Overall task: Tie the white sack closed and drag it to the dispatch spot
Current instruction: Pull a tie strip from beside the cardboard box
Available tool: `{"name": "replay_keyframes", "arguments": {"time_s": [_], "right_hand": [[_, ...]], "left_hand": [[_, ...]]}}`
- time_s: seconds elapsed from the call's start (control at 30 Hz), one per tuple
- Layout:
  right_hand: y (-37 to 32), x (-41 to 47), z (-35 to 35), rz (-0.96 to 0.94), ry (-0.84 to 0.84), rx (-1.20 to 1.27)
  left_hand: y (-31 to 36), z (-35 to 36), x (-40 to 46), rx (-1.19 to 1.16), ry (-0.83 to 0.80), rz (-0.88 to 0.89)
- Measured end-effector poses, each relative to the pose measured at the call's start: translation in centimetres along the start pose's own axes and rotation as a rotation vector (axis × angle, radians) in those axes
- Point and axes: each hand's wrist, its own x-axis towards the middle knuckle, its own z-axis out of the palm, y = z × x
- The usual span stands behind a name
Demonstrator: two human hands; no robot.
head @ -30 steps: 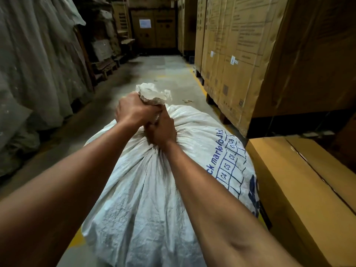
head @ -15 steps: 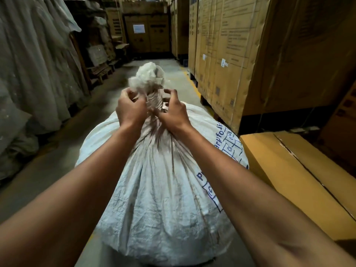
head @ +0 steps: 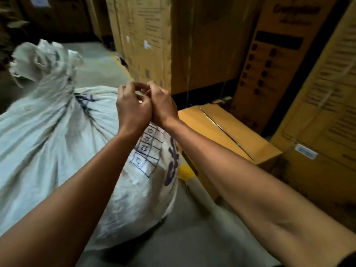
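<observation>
The white woven sack point(head: 48, 151) with blue print stands full on the floor at the left. Its neck point(head: 57, 79) is gathered tight, and the loose top flares above it. My left hand point(head: 133, 108) and my right hand point(head: 163, 106) are off the neck, raised side by side above the sack's right shoulder. They touch each other, fingers curled and fingertips meeting. I see nothing plainly held between them; a thin tie would be too small to make out.
A low yellow carton point(head: 231, 135) lies right beside the sack. Tall cardboard boxes point(head: 154, 45) stand behind it, with more boxes point(head: 317, 93) at the right. Grey concrete floor point(head: 192, 237) runs under my arms and along the aisle behind the sack.
Both hands have let go of the sack's neck and moved right, meeting above its shoulder. The view has swung right, so the sack sits further left.
</observation>
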Motion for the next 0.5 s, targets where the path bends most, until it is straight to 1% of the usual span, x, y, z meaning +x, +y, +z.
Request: {"name": "replay_keyframes", "arguments": {"time_s": [0.1,0.17,0.3,0.4,0.5], "right_hand": [[3.6,-2.4,-3.2,0.041,-0.014,-0.063],[6.2,-3.8,-5.3,0.048,-0.059,-0.11],[10.7,-6.0,-10.2,0.096,-0.296,-0.167],[13.4,-8.1,-14.1,0.161,-0.397,-0.189],[15.5,-10.3,-17.2,0.19,-0.408,-0.259]], "left_hand": [[-0.2,2.0,-2.3,0.035,-0.191,-0.021],[-0.2,3.5,-4.0,0.064,-0.309,-0.018],[-0.5,6.5,-7.2,0.087,-0.509,0.007],[-1.2,9.0,-9.1,0.094,-0.608,0.008],[-1.5,10.9,-10.7,0.112,-0.696,0.027]]}}
